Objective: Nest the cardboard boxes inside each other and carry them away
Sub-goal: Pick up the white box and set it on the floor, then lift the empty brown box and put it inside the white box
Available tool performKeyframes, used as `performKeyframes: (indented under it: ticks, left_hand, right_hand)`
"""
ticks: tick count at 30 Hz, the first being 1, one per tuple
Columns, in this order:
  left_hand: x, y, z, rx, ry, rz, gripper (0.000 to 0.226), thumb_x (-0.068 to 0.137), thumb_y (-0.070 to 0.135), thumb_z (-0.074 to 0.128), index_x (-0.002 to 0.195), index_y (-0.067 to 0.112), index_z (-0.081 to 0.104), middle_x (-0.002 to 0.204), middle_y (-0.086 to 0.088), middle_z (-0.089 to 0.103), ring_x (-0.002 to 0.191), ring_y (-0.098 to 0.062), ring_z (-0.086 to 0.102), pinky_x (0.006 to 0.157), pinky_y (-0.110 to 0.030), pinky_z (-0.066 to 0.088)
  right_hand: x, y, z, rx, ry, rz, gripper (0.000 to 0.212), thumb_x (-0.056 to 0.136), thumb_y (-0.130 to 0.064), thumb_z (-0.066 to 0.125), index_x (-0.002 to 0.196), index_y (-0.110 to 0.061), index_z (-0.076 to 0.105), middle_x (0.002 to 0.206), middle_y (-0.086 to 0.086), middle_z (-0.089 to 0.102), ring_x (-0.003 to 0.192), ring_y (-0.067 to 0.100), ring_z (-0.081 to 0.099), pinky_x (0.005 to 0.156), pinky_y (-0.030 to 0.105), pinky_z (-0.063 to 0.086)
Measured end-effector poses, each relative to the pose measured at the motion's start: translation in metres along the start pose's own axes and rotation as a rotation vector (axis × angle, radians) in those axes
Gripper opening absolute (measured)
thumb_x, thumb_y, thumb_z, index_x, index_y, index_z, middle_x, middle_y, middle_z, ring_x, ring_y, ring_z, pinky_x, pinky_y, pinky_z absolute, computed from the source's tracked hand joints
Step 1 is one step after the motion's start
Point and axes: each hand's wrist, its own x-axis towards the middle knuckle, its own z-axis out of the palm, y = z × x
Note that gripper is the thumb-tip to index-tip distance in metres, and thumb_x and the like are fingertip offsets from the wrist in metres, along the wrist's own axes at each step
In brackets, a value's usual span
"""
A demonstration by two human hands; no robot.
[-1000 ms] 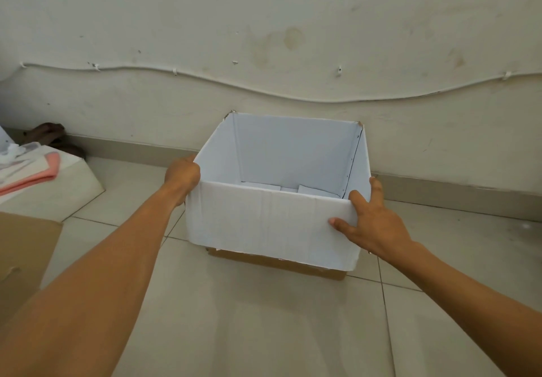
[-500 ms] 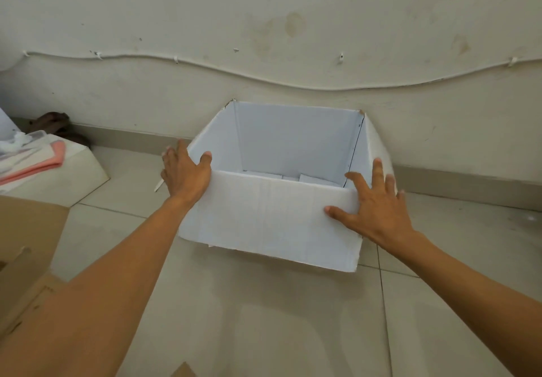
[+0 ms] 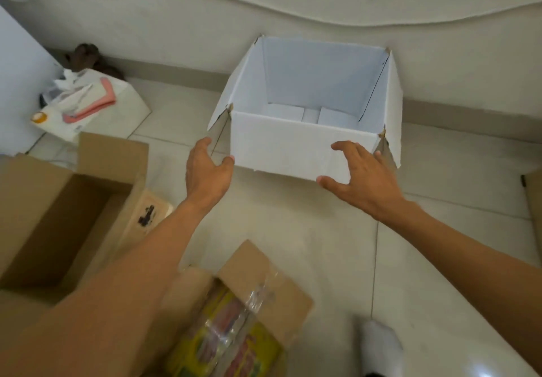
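Both hands, left hand (image 3: 206, 172) and right hand (image 3: 362, 178), grips wide and empty, flank the white box (image 3: 296, 147); next comes grasping it for nesting.

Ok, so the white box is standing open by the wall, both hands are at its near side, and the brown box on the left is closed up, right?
Not quite: the head view shows the brown box on the left open, with its flap up and its inside visible. The rest holds: the white box stands open by the wall, with the left hand and right hand at its near side.
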Motion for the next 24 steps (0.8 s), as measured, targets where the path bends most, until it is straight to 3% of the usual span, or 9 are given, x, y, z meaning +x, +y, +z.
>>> performKeyframes:
  ticks: [5,11,13,16,17,20,24]
  left_hand:
    - [-0.059,-0.001,-0.068,0.000,-0.036,-0.067,0.057,0.085,0.024,0.059,0.138,0.021,0.038,0.143,-0.004,0.042,0.128,-0.020,0.040,0.092,-0.025,0.030]
    - [-0.112,-0.018,-0.153,-0.049,0.003,-0.128,0.053,0.083,0.024,0.062,0.133,0.019,0.045,0.136,-0.003,0.051,0.125,-0.019,0.046,0.100,-0.030,0.037]
    - [-0.130,-0.029,-0.182,-0.048,0.022,-0.120,0.046,0.084,0.022,0.063,0.127,0.017,0.049,0.127,-0.001,0.056,0.116,-0.017,0.052,0.097,-0.033,0.043]
    - [-0.159,-0.047,-0.223,-0.030,0.054,-0.137,0.032,0.083,0.019,0.064,0.113,0.023,0.054,0.100,0.014,0.057,0.095,-0.009,0.055,0.080,-0.025,0.047]
    - [-0.167,-0.055,-0.238,-0.027,0.057,-0.156,0.032,0.083,0.018,0.064,0.113,0.024,0.054,0.099,0.015,0.056,0.094,-0.009,0.055,0.082,-0.027,0.049]
    - [-0.175,-0.085,-0.277,0.022,0.064,-0.214,0.043,0.086,0.020,0.065,0.126,0.019,0.051,0.125,0.000,0.056,0.116,-0.017,0.052,0.095,-0.030,0.043]
    - [-0.159,-0.138,-0.314,0.020,0.117,-0.305,0.042,0.086,0.019,0.065,0.126,0.016,0.051,0.131,-0.005,0.054,0.118,-0.019,0.051,0.091,-0.026,0.040]
  right_hand:
    - [-0.058,-0.067,-0.021,0.079,-0.078,0.049,0.064,0.079,-0.054,0.061,0.131,-0.025,0.037,0.136,0.008,0.051,0.111,0.030,0.056,0.095,0.043,0.041]
    - [-0.117,-0.139,-0.022,0.101,-0.233,0.009,0.066,0.079,-0.059,0.058,0.132,-0.029,0.034,0.138,0.004,0.050,0.112,0.027,0.056,0.088,0.040,0.045]
    - [-0.133,-0.162,-0.019,0.112,-0.260,-0.013,0.066,0.078,-0.061,0.058,0.131,-0.029,0.035,0.137,0.004,0.051,0.113,0.026,0.056,0.086,0.038,0.045]
    - [-0.160,-0.196,-0.015,0.176,-0.269,0.012,0.064,0.076,-0.062,0.058,0.128,-0.031,0.036,0.131,0.005,0.054,0.108,0.025,0.058,0.080,0.035,0.043]
    - [-0.167,-0.210,-0.013,0.197,-0.279,0.017,0.063,0.076,-0.062,0.059,0.127,-0.031,0.037,0.129,0.005,0.055,0.106,0.024,0.058,0.080,0.035,0.044]
    - [-0.179,-0.251,-0.008,0.222,-0.327,0.010,0.062,0.077,-0.060,0.059,0.127,-0.032,0.036,0.127,0.004,0.056,0.107,0.023,0.057,0.084,0.037,0.047]
    - [-0.180,-0.302,0.019,0.231,-0.386,-0.003,0.062,0.079,-0.060,0.058,0.129,-0.029,0.037,0.127,0.004,0.057,0.109,0.024,0.056,0.087,0.040,0.049]
